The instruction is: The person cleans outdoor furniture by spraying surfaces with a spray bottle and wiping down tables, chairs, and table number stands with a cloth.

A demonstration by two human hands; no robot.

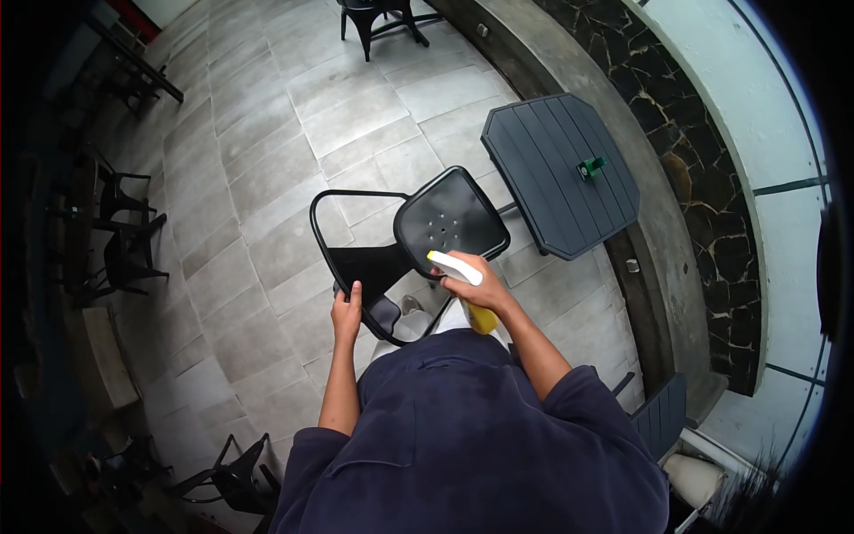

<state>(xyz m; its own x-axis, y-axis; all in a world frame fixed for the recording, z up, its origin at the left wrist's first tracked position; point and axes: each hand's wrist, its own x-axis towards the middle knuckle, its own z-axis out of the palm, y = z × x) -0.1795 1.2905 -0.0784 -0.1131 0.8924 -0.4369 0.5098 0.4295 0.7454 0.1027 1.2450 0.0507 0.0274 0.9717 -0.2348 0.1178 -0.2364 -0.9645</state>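
Note:
A black metal chair (454,214) stands right in front of me, its seat with several small holes in the middle. My left hand (346,313) is closed around the chair's curved back frame, thumb on top. My right hand (476,283) grips a spray bottle (483,319) with a yellow body and a white trigger head. The yellow nozzle points left over the near edge of the seat. My palm and fingers partly cover the bottle's neck and trigger.
Beyond the chair to the right is a dark slatted table (538,165) bearing a small green object (591,167). Another black chair (378,22) stands at the far end, and several more line the left side. A concrete ledge (654,276) runs along the right. Pale tiles (258,178) cover the floor.

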